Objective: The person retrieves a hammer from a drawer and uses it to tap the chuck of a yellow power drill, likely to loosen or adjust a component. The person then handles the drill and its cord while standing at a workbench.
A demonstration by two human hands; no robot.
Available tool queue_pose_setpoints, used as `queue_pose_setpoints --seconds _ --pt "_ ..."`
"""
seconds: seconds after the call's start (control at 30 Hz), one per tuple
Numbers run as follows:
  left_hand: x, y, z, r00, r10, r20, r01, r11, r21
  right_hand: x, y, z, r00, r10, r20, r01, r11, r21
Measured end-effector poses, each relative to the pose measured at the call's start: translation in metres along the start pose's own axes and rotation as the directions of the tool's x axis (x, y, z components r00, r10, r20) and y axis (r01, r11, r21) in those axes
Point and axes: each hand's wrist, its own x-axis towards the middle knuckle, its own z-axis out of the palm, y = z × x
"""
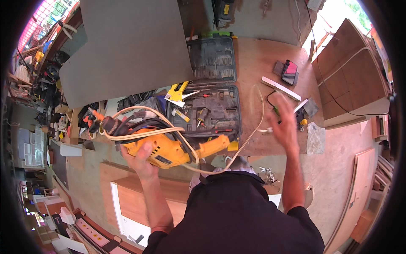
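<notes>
One yellow power tool (169,149), wrapped in one pale cord (242,149), is held over the near edge of the tabletop (253,59), the left hand (143,164) with its fingers clamped on the body. The right hand (284,125), blurred by motion, is raised with fingers apart, just beside one white plug (265,130). Around them: one open case (227,63), one yellow stapler (176,94) at its left side, two white strips (281,88), one phone (290,69) and one clear bag (315,139).
</notes>
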Motion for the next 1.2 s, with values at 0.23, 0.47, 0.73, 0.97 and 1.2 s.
queue_pose_setpoints --seconds 0.23,0.47,0.73,0.97,1.2 --pt "-0.010 -0.042 -0.019 0.975 -0.176 -0.133 0.113 0.915 -0.387 -0.056 -0.115 0.067 0.570 -0.481 0.666 -0.458 0.487 0.744" --pt "-0.027 -0.043 -0.041 0.962 -0.265 -0.067 0.234 0.924 -0.302 -0.029 -0.141 0.107 0.434 -0.536 0.725 -0.565 0.465 0.682" --pt "-0.030 -0.014 -0.010 0.963 -0.260 0.067 0.246 0.954 0.171 0.052 -0.157 0.097 0.781 -0.580 0.231 -0.533 -0.427 0.730" --pt "-0.031 -0.029 0.000 0.899 -0.373 0.231 0.111 0.702 0.704 0.090 -0.120 -0.016 0.696 -0.624 0.355 -0.562 -0.166 0.810" --pt "-0.041 -0.018 0.005 0.787 -0.324 0.524 -0.305 0.535 0.788 0.155 0.001 -0.007 0.957 0.156 0.244 -0.096 -0.623 0.776"
